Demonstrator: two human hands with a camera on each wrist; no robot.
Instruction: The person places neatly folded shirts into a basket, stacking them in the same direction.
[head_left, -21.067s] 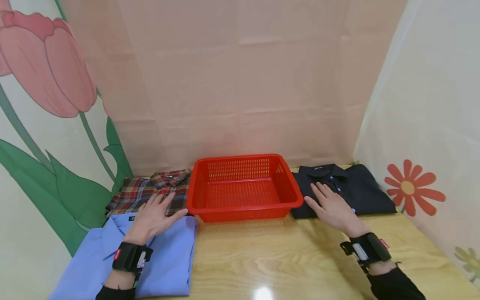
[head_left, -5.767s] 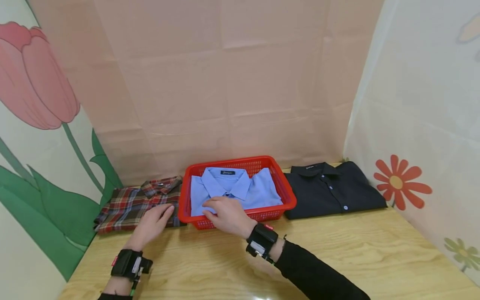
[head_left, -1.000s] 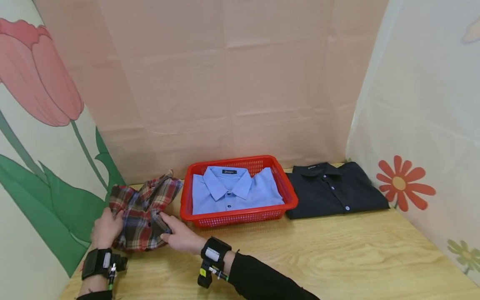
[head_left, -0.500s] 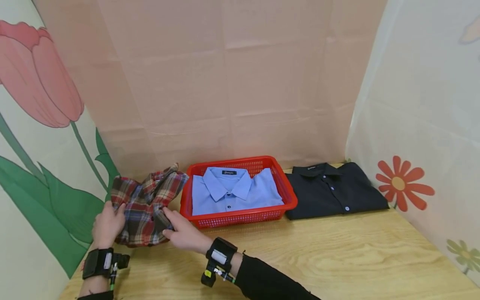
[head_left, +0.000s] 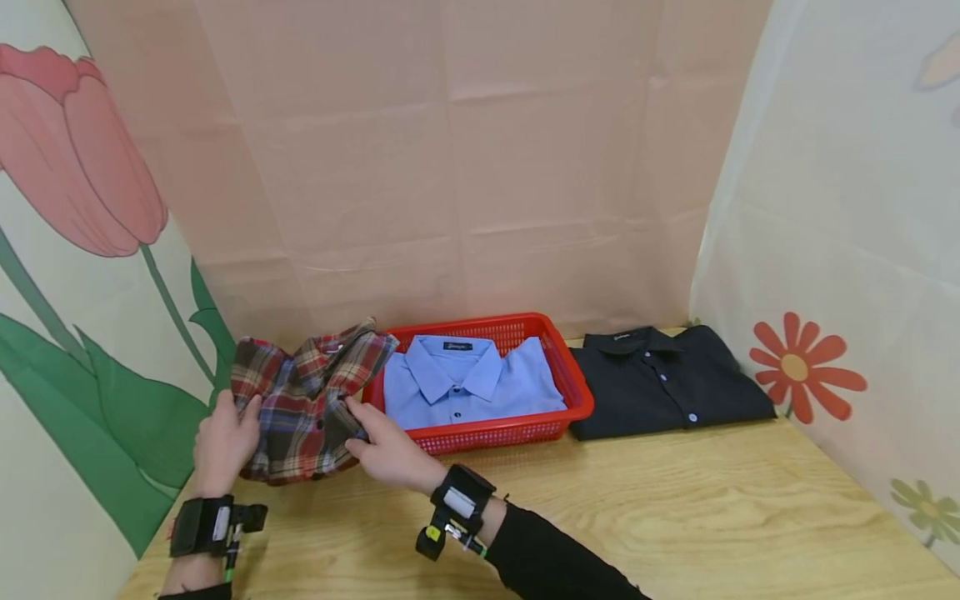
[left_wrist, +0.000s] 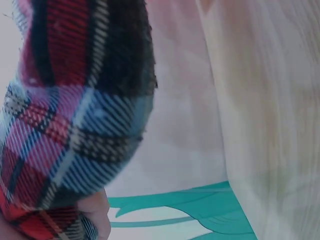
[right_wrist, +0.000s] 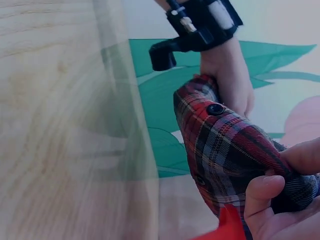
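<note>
A folded plaid shirt (head_left: 303,417) in red, grey and blue hangs between my hands, lifted off the table and bunched at its middle. My left hand (head_left: 225,442) grips its left side, and my right hand (head_left: 393,450) pinches its right edge between thumb and fingers. The shirt's far right corner overlaps the left rim of a red plastic basket (head_left: 498,429). Inside that basket lies a folded light blue shirt (head_left: 517,379), collar up. In the right wrist view, the plaid shirt (right_wrist: 220,145) shows its buttons, with the basket's red edge near the bottom.
A folded black shirt (head_left: 667,383) lies on the wooden table (head_left: 675,508), right of the basket. Behind stands a pinkish backdrop (head_left: 465,167). Side sheets carry a printed tulip (head_left: 97,158) and a red flower (head_left: 802,367).
Over the last second both hands have raised the plaid shirt and shifted it right, towards the basket. Earlier, the light blue shirt went from the table into the basket.
</note>
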